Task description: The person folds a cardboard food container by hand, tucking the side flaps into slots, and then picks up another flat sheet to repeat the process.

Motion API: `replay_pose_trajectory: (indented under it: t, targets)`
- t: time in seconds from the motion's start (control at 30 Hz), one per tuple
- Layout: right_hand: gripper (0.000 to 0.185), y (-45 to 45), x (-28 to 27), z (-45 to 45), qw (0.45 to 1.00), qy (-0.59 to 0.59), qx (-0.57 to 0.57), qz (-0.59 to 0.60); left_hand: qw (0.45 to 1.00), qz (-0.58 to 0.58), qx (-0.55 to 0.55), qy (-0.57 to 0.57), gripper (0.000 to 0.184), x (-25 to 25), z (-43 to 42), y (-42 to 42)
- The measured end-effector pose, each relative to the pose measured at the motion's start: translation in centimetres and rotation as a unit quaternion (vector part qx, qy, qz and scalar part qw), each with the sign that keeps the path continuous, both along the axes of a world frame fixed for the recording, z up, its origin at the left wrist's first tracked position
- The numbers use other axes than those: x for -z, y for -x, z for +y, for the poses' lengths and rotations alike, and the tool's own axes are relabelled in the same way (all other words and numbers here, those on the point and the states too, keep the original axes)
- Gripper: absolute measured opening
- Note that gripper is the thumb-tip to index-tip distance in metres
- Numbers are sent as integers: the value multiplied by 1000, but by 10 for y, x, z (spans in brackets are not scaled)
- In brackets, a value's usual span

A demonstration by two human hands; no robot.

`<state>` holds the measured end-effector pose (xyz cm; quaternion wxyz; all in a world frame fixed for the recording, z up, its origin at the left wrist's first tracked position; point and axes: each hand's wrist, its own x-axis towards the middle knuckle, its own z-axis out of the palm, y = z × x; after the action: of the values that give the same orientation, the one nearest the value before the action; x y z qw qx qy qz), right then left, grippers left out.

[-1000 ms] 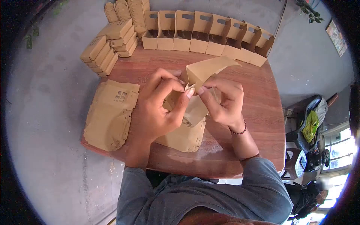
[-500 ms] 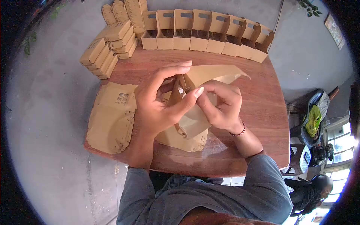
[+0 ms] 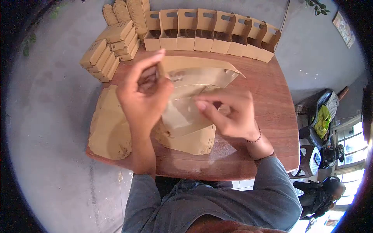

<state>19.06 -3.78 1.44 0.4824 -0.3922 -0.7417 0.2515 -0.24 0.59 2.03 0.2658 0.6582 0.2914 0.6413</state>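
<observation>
A partly unfolded brown cardboard carrier is between my hands, above a pile of flat cardboard blanks. My left hand is curled at the carrier's left edge, with fingers above and thumb below, gripping that edge. At the middle of the carrier, my right hand has its thumb and forefinger pinched together on a flap. Both hands are slightly blurred. Beside my left forearm lies another pile of flat cardboard blanks, partly hidden by the arm.
Along the back of the wooden table stands a row of several folded carriers with handle slots. Stacked cardboard boxes fill the back left corner. Off the right side are chairs, a yellow-green bag and a person.
My hands have moved apart, the left going further left and the right slightly right. The carrier has spread flatter, showing more of its inner face.
</observation>
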Motion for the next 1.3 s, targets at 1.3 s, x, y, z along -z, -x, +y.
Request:
replay_pose_trajectory:
  t: [1.3]
  targets:
    - [9,-27,-7,7,949,-275,133,-80,974,74,155,150,43,3,8,-4]
